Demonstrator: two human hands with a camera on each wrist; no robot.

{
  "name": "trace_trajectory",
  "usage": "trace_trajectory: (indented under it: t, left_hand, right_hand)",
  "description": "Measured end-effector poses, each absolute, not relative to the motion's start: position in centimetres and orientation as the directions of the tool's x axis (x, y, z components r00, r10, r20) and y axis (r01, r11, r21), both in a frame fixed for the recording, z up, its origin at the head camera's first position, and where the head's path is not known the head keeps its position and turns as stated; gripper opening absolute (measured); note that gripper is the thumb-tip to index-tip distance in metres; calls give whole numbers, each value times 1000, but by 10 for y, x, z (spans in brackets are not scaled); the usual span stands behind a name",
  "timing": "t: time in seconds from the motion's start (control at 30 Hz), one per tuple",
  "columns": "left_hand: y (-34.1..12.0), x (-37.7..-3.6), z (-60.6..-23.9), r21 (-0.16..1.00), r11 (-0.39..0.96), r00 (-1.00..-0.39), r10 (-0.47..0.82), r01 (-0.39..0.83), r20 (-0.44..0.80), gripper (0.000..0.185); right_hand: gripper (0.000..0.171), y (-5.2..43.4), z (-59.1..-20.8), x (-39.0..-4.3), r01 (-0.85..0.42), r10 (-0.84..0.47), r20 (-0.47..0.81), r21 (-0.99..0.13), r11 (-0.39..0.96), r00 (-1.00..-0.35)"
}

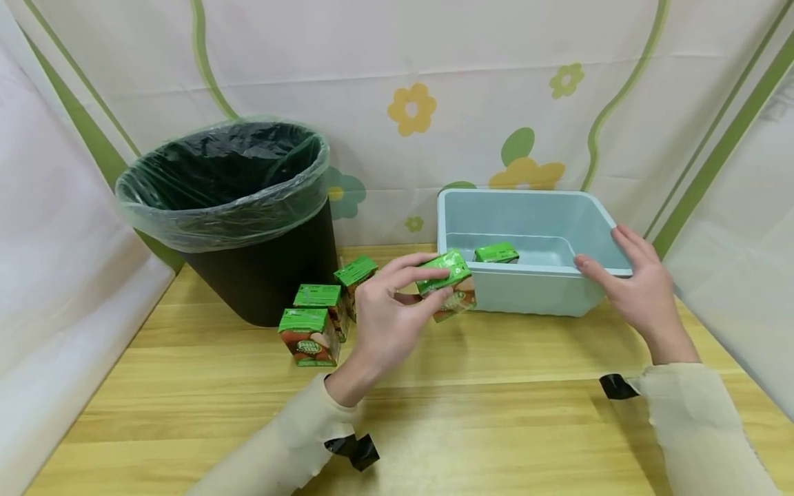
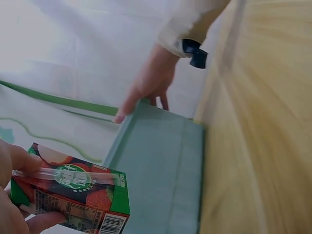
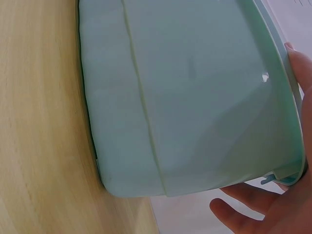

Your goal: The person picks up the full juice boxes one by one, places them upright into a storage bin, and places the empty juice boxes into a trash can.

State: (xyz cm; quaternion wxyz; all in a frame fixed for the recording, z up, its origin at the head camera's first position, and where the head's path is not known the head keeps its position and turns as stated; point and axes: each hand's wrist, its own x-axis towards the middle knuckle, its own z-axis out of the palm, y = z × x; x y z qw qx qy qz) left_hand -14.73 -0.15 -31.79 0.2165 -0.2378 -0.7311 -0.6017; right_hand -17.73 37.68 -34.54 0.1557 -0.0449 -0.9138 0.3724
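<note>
My left hand (image 1: 392,313) pinches a small juice box (image 1: 457,286) between thumb and fingers, just in front of the left end of a light blue plastic bin (image 1: 533,295). The box has a green top and red fruit pictures; in the left wrist view a clear-wrapped straw (image 2: 46,173) runs along its side. At the bin's front right corner my right hand (image 1: 646,293) grips the rim, thumb at the front edge and fingers over the right side. Inside the bin lies another juice box (image 1: 496,253), its lower part hidden by the front wall.
Several more juice boxes (image 1: 309,339) stand on the wooden table (image 1: 484,427) left of my left hand. Behind them is a black trash can (image 1: 267,275) lined with a clear bag (image 1: 223,224). A flowered white curtain (image 1: 360,62) hangs behind.
</note>
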Motion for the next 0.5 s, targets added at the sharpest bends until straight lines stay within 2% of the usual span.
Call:
trace_trajectory:
  t: [0.5]
  left_hand:
    - [4,-160,-277,776,118,-782,10,620,623,20]
  right_hand:
    - [91,377,-346,-177,-48,193,268,-692,721,-944]
